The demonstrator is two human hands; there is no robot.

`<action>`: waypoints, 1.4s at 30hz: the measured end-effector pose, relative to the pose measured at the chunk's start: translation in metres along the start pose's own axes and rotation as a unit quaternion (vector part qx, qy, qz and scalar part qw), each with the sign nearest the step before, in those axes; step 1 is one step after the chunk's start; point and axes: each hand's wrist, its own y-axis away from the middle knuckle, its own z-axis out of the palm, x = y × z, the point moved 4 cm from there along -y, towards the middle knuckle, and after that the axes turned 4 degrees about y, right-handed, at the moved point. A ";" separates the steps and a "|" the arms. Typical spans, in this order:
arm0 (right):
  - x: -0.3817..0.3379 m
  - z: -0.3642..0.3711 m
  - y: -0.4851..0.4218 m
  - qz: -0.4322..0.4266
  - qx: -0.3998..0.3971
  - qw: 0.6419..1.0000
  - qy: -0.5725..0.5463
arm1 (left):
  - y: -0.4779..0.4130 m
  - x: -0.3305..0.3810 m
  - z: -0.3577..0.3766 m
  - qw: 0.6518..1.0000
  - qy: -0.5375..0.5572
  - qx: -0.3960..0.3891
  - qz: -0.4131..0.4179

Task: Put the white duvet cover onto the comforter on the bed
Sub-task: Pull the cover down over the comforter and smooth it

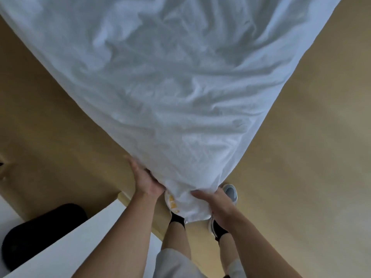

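1. Duvet cover (pixel 170 77): white, creased cloth that fills the upper and middle view. It narrows to one corner at the person's hands. Tan floor (pixel 301 137) shows on both sides of it. The bed itself cannot be made out.
2. Right hand (pixel 216 205): the fingers are curled over the rounded, bunched corner of the cover and grip it from the right.
3. Left hand (pixel 144 177): this hand lies against the left edge of the cover just above the corner. Its fingers (pixel 131 162) are stretched along the hem. The thumb is hidden by cloth, so whether it pinches the edge cannot be told.
4. Comforter: not seen on its own. The corner looks plump, which suggests filling inside, but that is a judgement only.
5. Step in hand, as judged: seating one corner of the comforter in the matching corner of the cover.
6. Next move, as judged: it calls for a firm hold on cover and filling together at this corner. A shake or outward pull would then spread the creases toward the far end.
7. Surroundings: a shoe (pixel 230 191) sits beside the right hand, and a white cabinet (pixel 70 237) and a black bag (pixel 40 227) lie at lower left.
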 end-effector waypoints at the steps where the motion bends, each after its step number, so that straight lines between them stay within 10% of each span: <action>1: -0.003 0.003 -0.004 -0.014 0.045 0.999 0.018 | -0.003 0.003 -0.008 1.000 0.008 0.004 -0.013; 6: 0.003 0.022 -0.015 0.003 0.188 0.982 0.037 | 0.002 0.007 -0.046 0.991 -0.108 0.078 -0.003; 11: 0.040 0.024 -0.002 0.075 0.261 0.962 -0.003 | 0.025 -0.018 -0.072 0.934 -0.158 0.315 0.064; 16: 0.023 0.030 -0.017 0.036 0.193 0.980 -0.025 | 0.003 0.015 -0.053 0.954 -0.149 0.244 0.091; 19: 0.041 0.024 -0.012 0.138 0.249 0.957 0.060 | 0.030 0.008 -0.090 0.870 -0.313 0.373 0.078; 24: 0.000 0.027 -0.026 0.110 0.334 0.921 0.169 | 0.005 0.052 -0.042 0.861 -0.336 0.362 0.122; 28: -0.094 0.041 -0.009 -0.141 0.516 0.822 0.196 | -0.009 0.117 0.090 0.717 -0.518 0.194 0.423; 31: -0.181 0.051 -0.027 -0.258 0.488 0.782 0.291 | -0.025 0.077 0.140 0.627 -0.717 0.033 0.302; 34: -0.230 0.045 -0.065 -0.150 0.404 0.826 0.364 | -0.018 0.055 0.133 0.567 -0.795 0.034 0.214; 38: -0.228 0.039 -0.087 -0.009 0.358 0.846 0.395 | -0.019 0.129 0.205 0.376 -0.787 0.052 0.487; 42: -0.251 0.041 -0.095 0.019 0.383 0.801 0.460 | -0.054 0.141 0.261 0.290 -0.917 -0.017 0.274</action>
